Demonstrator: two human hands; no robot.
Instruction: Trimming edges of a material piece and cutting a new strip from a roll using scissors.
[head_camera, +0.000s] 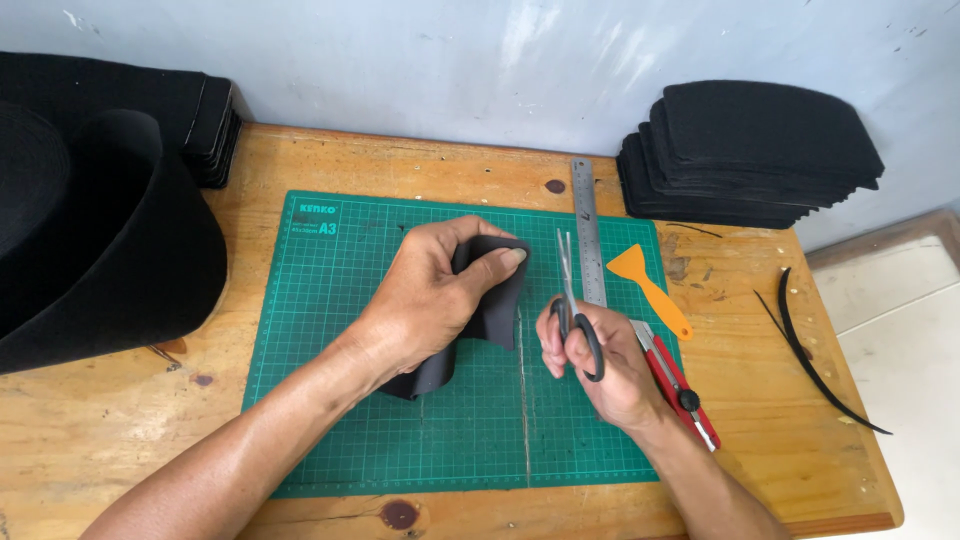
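My left hand (435, 295) grips a folded piece of black foam-like sheet (497, 310) and holds it just above the green cutting mat (330, 300). The thumb presses on the sheet's upper edge. My right hand (590, 365) holds a pair of black-handled scissors (572, 300), fingers through the loops. The blades point away from me, nearly closed, just right of the sheet's edge and not touching it.
A steel ruler (588, 230), an orange plastic scraper (650, 285) and a red utility knife (680, 385) lie right of the scissors. Stacks of black cut pieces (750, 155) sit at back right; a large black roll (90, 240) at left. Thin black strips (810, 350) lie near the right table edge.
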